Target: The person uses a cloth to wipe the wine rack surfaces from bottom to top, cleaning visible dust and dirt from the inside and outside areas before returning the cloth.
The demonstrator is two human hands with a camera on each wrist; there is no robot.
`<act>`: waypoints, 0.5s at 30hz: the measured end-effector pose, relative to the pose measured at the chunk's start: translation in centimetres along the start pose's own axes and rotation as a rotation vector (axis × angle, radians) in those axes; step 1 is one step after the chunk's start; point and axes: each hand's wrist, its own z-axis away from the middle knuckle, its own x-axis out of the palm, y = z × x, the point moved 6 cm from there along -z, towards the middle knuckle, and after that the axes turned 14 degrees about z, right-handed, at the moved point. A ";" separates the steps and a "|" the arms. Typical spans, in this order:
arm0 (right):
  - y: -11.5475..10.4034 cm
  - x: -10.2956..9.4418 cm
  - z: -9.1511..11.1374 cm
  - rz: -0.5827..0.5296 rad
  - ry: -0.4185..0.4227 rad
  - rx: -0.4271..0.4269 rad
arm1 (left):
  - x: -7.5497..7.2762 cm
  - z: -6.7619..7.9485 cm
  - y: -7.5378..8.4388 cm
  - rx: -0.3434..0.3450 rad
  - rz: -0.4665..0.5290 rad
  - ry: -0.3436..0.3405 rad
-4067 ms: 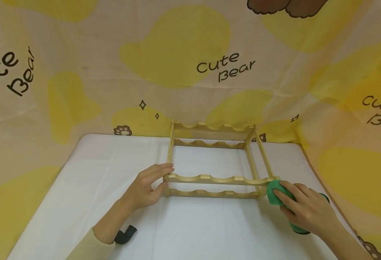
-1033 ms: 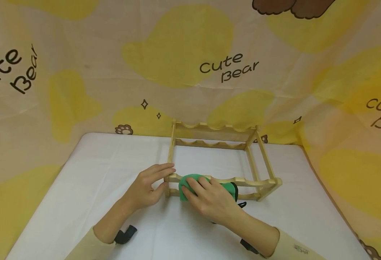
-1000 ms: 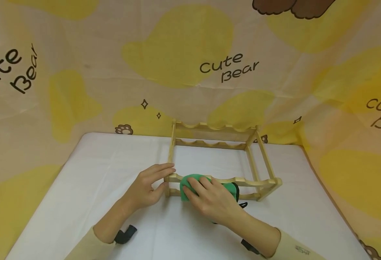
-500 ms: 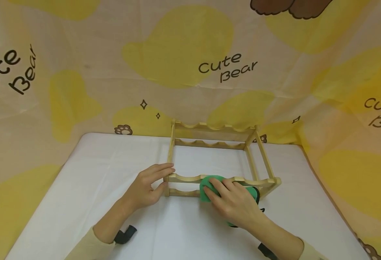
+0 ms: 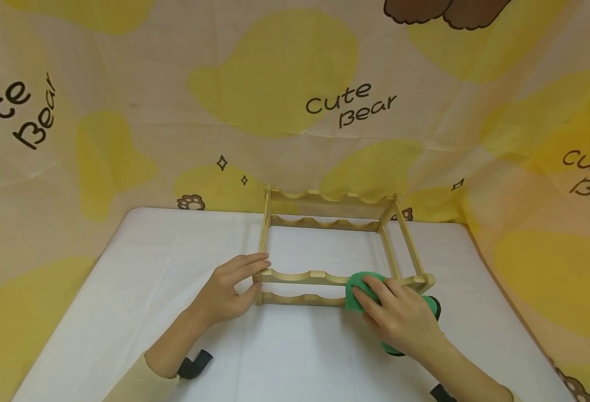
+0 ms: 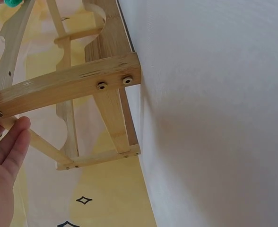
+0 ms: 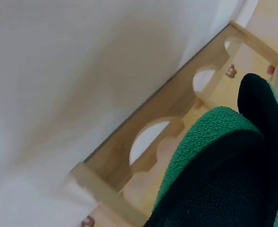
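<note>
We read this as the wiping step: green cloth pressed on the rack's front top rail, right of the middle. Cloth overlaps the rail's upper edge and drapes down its front. Right corner post sits just past it, bare.

Grips: right hand has its fingers bent over the cloth, gathering it against the wood; no gap to speak of. Thumb mostly hidden, so we can't tell how hard it clamps. Left hand pinches the rack's left front corner between thumb and fingers, opened only about as wide as the post; left wrist view backs that up, fingertips on the wood.

Next move, our judgement: it calls for steady pressure along the last stretch of rail to the right corner, with the cloth worked down into the scallops rather than skimmed over the high spots. Left hand needs to hold its corner firm; frame looks light, and a sideways push could skid or twist it.

Containers: the rack is the only one we see. Open frame, scalloped rails front and back, upright on the white table, rear near the printed backdrop. Through it and in the exposed scallops we see only table, wood and backdrop. Cloth and right hand block the scallops at the right front, so we can't read those.
</note>
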 end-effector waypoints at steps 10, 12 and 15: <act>2.2 -1.5 2.1 0.018 0.061 0.048 | 0.0 -0.2 0.0 0.022 -0.009 -0.003; 2.7 -1.6 2.6 0.025 0.070 0.059 | -0.1 -0.2 0.0 0.024 -0.011 -0.002; 3.6 -1.9 3.3 0.046 0.063 0.070 | -0.1 -0.2 0.0 0.028 -0.018 0.001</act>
